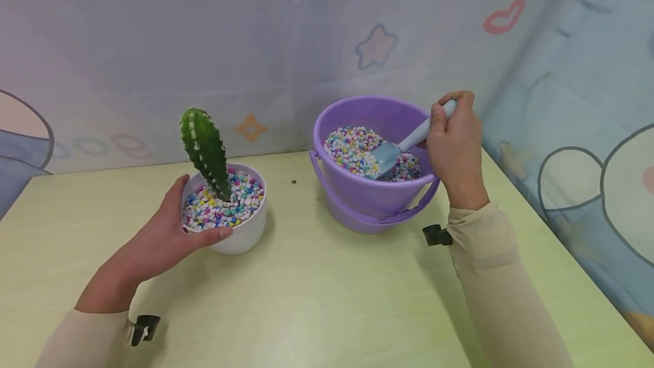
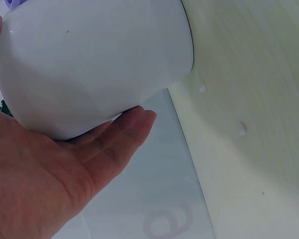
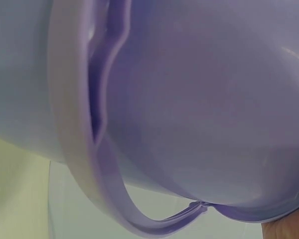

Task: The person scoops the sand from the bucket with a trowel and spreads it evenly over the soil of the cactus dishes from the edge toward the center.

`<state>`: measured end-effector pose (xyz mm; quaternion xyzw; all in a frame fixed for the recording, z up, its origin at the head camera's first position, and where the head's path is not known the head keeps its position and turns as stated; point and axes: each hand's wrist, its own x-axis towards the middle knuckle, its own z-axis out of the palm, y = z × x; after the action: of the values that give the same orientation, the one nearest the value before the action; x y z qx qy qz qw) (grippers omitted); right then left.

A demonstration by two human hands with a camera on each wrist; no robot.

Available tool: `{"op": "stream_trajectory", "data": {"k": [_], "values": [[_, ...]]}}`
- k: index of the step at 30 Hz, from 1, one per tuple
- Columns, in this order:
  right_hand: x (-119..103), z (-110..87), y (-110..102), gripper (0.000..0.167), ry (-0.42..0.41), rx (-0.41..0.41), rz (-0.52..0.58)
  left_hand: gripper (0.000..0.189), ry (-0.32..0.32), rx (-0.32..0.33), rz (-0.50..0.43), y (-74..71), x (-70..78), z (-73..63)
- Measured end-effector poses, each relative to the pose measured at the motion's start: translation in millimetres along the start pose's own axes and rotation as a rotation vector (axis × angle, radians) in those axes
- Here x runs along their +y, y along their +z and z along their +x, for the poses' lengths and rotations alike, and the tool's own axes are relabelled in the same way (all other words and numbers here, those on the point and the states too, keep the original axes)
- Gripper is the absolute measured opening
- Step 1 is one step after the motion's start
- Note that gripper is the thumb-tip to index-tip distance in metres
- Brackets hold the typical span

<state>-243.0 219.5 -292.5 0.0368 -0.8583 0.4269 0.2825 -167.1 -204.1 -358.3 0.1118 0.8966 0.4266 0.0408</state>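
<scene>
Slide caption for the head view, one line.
Left hand holds a white pot with a cactus in colored pebbles; right hand holds a blue scoop in a purple bucket.

A green cactus [image 1: 201,143] lined with whitish dots tops a plain white pot [image 1: 245,238] of pebbles [image 1: 249,206] speckled white, pink, yellow, teal and purple. A solid purple bucket [image 1: 352,200], with a matching purple handle [image 1: 319,172], shows a similar multicolored mix around a pale blue scoop [image 1: 415,134]. Sleeves [image 1: 493,257] are plain beige, the wrist clips [image 1: 437,235] black, the surface [image 1: 317,305] pale yellow-green. Behind, a pale lavender-gray cloth [image 1: 204,50] carries a blue-outlined pinkish star, an orange four-pointed star and a reddish-pink heart outline; at right, light blue cloth [image 1: 603,90] bears dark-outlined whitish shapes.
</scene>
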Motion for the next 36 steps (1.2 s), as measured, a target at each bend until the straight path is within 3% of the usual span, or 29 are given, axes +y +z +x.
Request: {"op": "stream_trajectory", "data": {"k": [36], "values": [[-1.0,-0.7,0.9,0.035,0.018,-0.007,-0.049,0.117,-0.012,-0.006,-0.001,-0.9,-0.1,-0.2]]}}
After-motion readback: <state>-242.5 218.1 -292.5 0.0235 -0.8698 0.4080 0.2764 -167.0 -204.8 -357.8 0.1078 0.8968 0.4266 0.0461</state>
